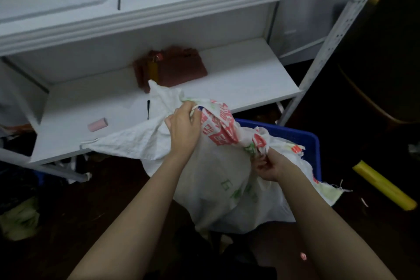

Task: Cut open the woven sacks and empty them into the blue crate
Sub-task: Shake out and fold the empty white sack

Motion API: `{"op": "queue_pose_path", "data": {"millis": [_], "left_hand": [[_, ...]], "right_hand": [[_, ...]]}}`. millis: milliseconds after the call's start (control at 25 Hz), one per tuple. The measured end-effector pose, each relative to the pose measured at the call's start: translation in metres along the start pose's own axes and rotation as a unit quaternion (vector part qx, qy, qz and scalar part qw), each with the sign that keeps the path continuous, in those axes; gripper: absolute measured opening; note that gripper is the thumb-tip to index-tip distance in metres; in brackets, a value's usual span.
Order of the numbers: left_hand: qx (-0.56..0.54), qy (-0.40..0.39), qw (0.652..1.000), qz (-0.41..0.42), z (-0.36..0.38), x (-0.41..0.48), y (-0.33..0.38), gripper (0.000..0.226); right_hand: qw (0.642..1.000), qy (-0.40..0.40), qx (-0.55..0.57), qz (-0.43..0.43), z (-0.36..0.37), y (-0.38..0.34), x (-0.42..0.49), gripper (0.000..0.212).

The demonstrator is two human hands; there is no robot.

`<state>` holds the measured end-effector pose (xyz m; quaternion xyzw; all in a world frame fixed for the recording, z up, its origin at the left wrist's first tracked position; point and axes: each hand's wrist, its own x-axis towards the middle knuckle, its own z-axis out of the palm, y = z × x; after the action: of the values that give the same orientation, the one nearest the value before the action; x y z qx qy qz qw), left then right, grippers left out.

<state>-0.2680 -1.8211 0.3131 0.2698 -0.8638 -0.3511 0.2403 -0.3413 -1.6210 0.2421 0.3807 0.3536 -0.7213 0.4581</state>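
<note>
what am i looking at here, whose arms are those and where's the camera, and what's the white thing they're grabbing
There is no machine here. A person wears one camera on their head, looking forward and down, so the two bare arms reaching in from the bottom are their own. The left hand grips a bunched fold near the top of a white woven sack printed in red and green. The right hand grips the sack's printed cloth lower down. The sack hangs over a blue crate, which it mostly hides, and one flap drapes onto a white shelf. On that shelf lie a small pink cylinder and a red-brown block. A yellow roll lies on the dark floor to the right.
</note>
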Motion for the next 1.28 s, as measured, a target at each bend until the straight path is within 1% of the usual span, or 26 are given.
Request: {"op": "queue_pose_path", "data": {"millis": [120,240,320,440,520,560,640,720,760,800,840,880,920,960,1000,1080,1120,1160,1200,1280], "left_hand": [[-0.003,-0.091,0.996,0.011,0.018,0.012,-0.004,0.027],[0.100,-0.173,0.979,0.033,0.032,0.012,-0.020,0.030],[0.164,-0.197,0.966,0.035,0.035,0.015,-0.034,0.025],[0.196,-0.194,0.961,-0.027,0.032,0.027,-0.057,0.030],[0.265,-0.220,0.937,-0.056,0.027,0.035,-0.075,0.042],[0.294,-0.240,0.921,-0.088,0.023,0.040,-0.083,0.051],[0.298,-0.265,0.893,-0.209,0.021,0.047,-0.098,0.069],[0.263,-0.258,0.863,-0.345,0.024,0.049,-0.105,0.085],[0.229,-0.235,0.855,-0.402,0.025,0.048,-0.107,0.092],[0.193,-0.206,0.850,-0.444,0.026,0.046,-0.109,0.098],[0.161,-0.183,0.851,-0.466,0.027,0.043,-0.112,0.100],[0.140,-0.177,0.855,-0.466,0.027,0.041,-0.117,0.097],[0.130,-0.184,0.860,-0.459,0.030,0.039,-0.124,0.090],[0.112,-0.200,0.857,-0.462,0.031,0.038,-0.130,0.080],[0.070,-0.217,0.851,-0.474,0.032,0.038,-0.135,0.069],[-0.073,-0.225,0.806,-0.542,0.030,0.043,-0.132,0.041],[-0.130,-0.212,0.789,-0.561,0.026,0.049,-0.126,0.024],[-0.172,-0.198,0.782,-0.566,0.022,0.057,-0.119,0.012],[-0.210,-0.177,0.779,-0.563,0.018,0.064,-0.111,0.008],[-0.291,-0.138,0.774,-0.545,0.009,0.078,-0.090,0.009]], "right_hand": [[0.997,0.054,-0.060,0.013,-0.020,-0.008,0.009,0.034],[0.990,0.103,-0.091,0.027,-0.044,-0.015,0.012,0.038],[0.985,0.136,-0.098,0.038,-0.050,-0.021,0.014,0.039],[0.971,0.197,-0.134,0.021,-0.055,-0.027,0.020,0.043],[0.966,0.227,-0.126,0.001,-0.055,-0.030,0.025,0.045],[0.965,0.239,-0.110,-0.005,-0.054,-0.032,0.027,0.045],[0.963,0.263,-0.054,-0.007,-0.049,-0.035,0.029,0.045],[0.960,0.280,-0.013,-0.011,-0.043,-0.040,0.031,0.044],[0.959,0.283,-0.011,-0.013,-0.042,-0.041,0.033,0.042],[0.959,0.284,-0.018,-0.013,-0.041,-0.041,0.036,0.040],[0.958,0.286,-0.028,-0.010,-0.040,-0.040,0.039,0.037],[0.956,0.291,-0.032,-0.009,-0.040,-0.039,0.044,0.034],[0.955,0.294,-0.035,-0.009,-0.039,-0.037,0.047,0.032],[0.954,0.298,-0.035,-0.010,-0.039,-0.036,0.051,0.031],[0.954,0.297,-0.033,-0.009,-0.036,-0.036,0.053,0.030],[0.959,0.282,-0.040,-0.006,-0.029,-0.037,0.055,0.030],[0.962,0.270,-0.047,-0.008,-0.024,-0.037,0.057,0.031],[0.966,0.255,-0.050,-0.009,-0.017,-0.039,0.056,0.033],[0.969,0.239,-0.054,-0.013,-0.010,-0.041,0.058,0.036],[0.980,0.187,-0.069,-0.017,0.011,-0.044,0.058,0.041]]}}
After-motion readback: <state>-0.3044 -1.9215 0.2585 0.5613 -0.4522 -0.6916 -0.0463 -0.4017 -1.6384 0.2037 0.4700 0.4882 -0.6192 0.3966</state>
